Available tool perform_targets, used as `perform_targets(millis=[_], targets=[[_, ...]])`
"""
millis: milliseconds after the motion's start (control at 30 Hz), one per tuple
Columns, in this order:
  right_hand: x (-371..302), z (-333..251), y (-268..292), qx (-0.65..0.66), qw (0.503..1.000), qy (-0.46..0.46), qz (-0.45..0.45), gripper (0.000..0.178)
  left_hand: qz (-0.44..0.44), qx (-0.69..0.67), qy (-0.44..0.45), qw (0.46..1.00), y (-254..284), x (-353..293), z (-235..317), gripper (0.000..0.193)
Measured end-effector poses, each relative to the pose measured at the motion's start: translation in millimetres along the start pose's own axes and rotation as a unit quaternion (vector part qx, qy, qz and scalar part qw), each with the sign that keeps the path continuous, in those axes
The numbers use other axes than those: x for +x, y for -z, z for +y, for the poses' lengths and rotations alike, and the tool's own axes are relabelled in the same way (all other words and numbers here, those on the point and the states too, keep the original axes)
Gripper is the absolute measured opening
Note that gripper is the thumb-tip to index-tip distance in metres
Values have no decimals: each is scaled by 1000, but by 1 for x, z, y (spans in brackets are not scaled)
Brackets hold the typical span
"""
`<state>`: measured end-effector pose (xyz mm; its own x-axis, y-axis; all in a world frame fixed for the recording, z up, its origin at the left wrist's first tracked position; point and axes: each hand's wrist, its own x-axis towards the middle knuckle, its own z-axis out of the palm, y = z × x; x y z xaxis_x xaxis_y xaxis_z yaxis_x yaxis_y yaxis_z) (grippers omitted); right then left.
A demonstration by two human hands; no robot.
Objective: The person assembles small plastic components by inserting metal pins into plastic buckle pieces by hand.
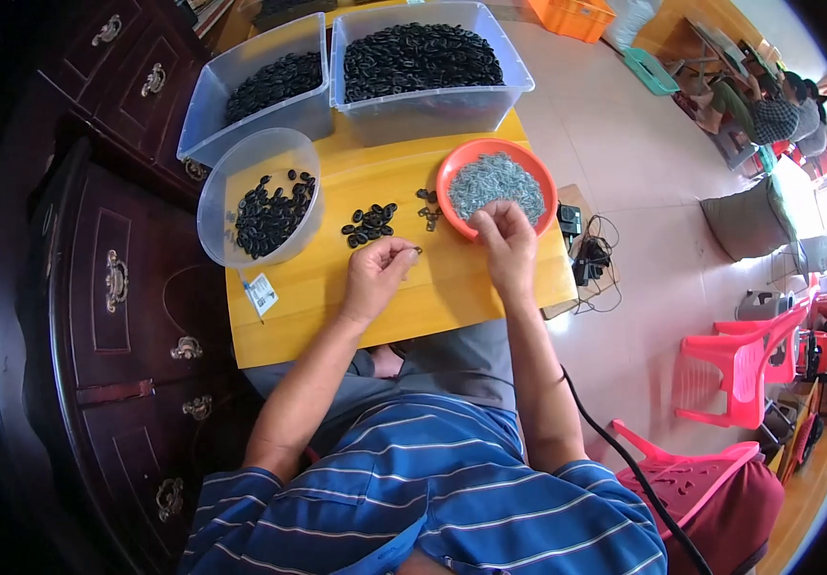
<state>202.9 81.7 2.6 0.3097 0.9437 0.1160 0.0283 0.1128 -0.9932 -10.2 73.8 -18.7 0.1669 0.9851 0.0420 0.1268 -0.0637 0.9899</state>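
My left hand (pixel 378 273) rests on the yellow table (pixel 308 307) with its fingers pinched on a small black part at the fingertips. My right hand (pixel 503 240) reaches over the near rim of the orange bowl (pixel 453 172), which is full of small grey metal pieces (pixel 496 182); its fingers are curled among them. A small heap of black parts (pixel 368 224) lies just beyond my left hand. A few dark assembled pieces (pixel 428 208) lie beside the orange bowl.
A round clear bowl (pixel 231 172) with several black parts stands at the left. Two clear bins (pixel 432 101) (pixel 241 105) of black parts fill the table's far side. A dark wooden cabinet (pixel 116 287) is at the left, pink plastic chairs (pixel 749 369) at the right.
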Motion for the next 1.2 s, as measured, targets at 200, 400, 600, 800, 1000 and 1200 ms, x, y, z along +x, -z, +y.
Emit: perform_targets(millis=[200,400,600,800,1000,1200], targets=[[-33,1,-23,195,973,-104,-60,14,-15,-135,57,989,-4,-6,28,12],[-52,-1,-40,274,944,-154,-100,11,-12,-181,70,981,-6,-10,32,12],[-56,1,-39,289,944,-134,-92,7,10,-153,55,987,-9,-13,38,9],[-59,4,-37,275,948,-142,-80,7,17,-99,25,995,-10,-14,34,6],[-59,7,-36,272,950,-131,-81,11,24,-56,9,998,-10,-16,37,6],[-65,8,-41,212,972,-84,-60,11,28,-35,7,999,-9,-18,33,5]])
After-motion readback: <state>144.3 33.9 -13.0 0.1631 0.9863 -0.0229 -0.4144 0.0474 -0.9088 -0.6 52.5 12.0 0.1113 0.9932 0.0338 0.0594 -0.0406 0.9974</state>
